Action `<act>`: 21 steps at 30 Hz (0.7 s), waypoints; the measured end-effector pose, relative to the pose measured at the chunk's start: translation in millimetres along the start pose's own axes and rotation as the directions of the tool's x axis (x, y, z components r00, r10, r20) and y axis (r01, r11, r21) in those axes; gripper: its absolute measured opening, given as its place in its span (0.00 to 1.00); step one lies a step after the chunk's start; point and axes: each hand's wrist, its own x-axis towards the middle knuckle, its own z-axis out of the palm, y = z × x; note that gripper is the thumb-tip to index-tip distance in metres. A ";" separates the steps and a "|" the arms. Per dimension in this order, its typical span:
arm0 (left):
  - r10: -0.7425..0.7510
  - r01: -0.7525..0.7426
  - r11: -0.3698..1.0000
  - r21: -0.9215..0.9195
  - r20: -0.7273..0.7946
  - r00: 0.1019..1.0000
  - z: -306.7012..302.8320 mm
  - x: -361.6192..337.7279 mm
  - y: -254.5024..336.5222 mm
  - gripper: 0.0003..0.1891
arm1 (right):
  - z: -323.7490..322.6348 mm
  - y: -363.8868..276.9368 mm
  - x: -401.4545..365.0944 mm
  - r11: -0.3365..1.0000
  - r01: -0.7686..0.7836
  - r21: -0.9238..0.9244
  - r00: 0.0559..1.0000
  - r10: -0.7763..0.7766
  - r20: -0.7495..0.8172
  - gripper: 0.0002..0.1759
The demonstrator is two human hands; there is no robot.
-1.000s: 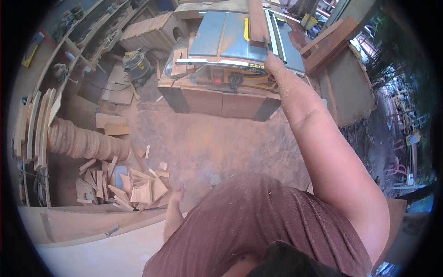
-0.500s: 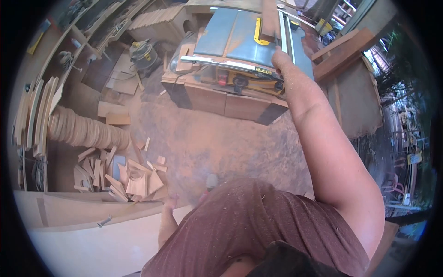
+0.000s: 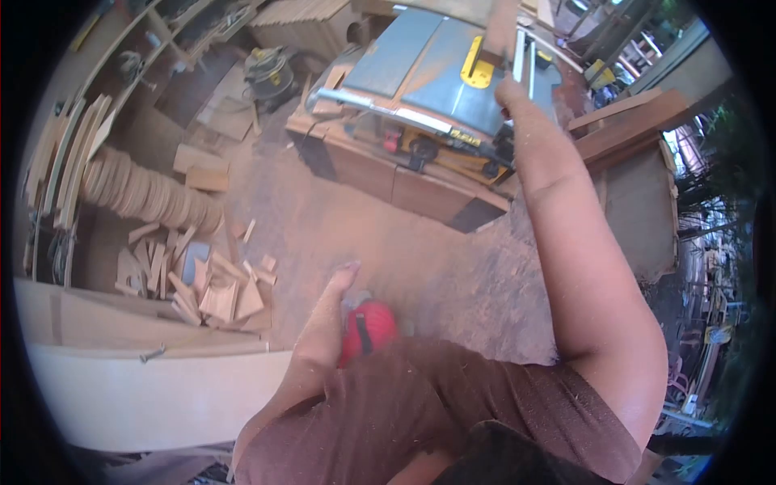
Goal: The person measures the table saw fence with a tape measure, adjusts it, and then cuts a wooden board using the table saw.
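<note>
Right arm outstretched, right hand (image 3: 509, 91) grasping one dark stick (image 3: 507, 65) by one board (image 3: 501, 34), left hand (image 3: 347, 276) lowered, grip unclear

Right arm (image 3: 575, 222) outstretched, fingers (image 3: 507, 90) curled; left arm (image 3: 319, 323) lower.

Saw table (image 3: 394, 58) blue-grey with smears of tan dust, its insert plate (image 3: 475, 73) bright yellow; board (image 3: 502, 28) reddish brown, front rail (image 3: 412, 116) silvery white, cabinet front (image 3: 360, 175) brown with black end panels (image 3: 478, 213). Floor (image 3: 364, 218) mottled grey and orange-tan; vacuum (image 3: 269, 78) blackish grey with yellow touches, stacked wooden pieces (image 3: 149, 190) tan in close ribbed stripes, offcuts (image 3: 217, 301) pale tan. Garment (image 3: 453, 396) maroon-brown, lightly flecked pale; blurred object (image 3: 377, 322) strong red with one black band; bench top (image 3: 153, 396) creamy white.
</note>
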 end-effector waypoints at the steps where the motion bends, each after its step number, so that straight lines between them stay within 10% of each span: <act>1: 0.029 -0.025 0.994 -0.106 0.039 0.999 6.2 27.8 21.0 0.37 | -2.0 -0.5 3.9 1.000 0.014 -0.004 1.000 -0.014 -0.005 0.34; 5: 0.148 -0.127 0.860 -0.495 0.003 0.989 42.8 110.3 135.3 0.41 | -16.3 -9.3 12.4 0.999 -0.048 0.011 0.999 0.049 -0.008 0.35; 7: -0.005 -0.130 0.558 -0.820 -0.160 0.987 52.3 164.9 187.7 0.43 | -23.8 -7.5 27.9 0.998 -0.056 -0.018 0.997 0.057 0.047 0.35; 11: -0.100 -0.112 0.342 -0.933 -0.155 0.983 62.8 206.9 259.4 0.45 | -46.3 -11.8 42.2 0.998 -0.058 0.031 0.998 0.057 0.022 0.33; 14: 0.166 -0.316 0.154 -0.936 -0.291 0.942 62.5 256.2 274.8 0.49 | -61.8 -14.0 71.2 0.996 -0.081 -0.030 0.996 0.083 0.044 0.34; 16: -0.061 -0.235 0.012 -0.972 -0.236 0.970 56.7 268.4 288.7 0.52 | -64.7 -13.1 89.0 0.996 -0.076 -0.051 0.996 0.078 0.031 0.36; 21: 0.138 -0.202 0.150 -0.968 -0.182 0.973 38.7 284.6 289.9 0.53 | -63.8 -4.6 173.6 0.996 -0.062 -0.057 0.997 0.065 0.044 0.33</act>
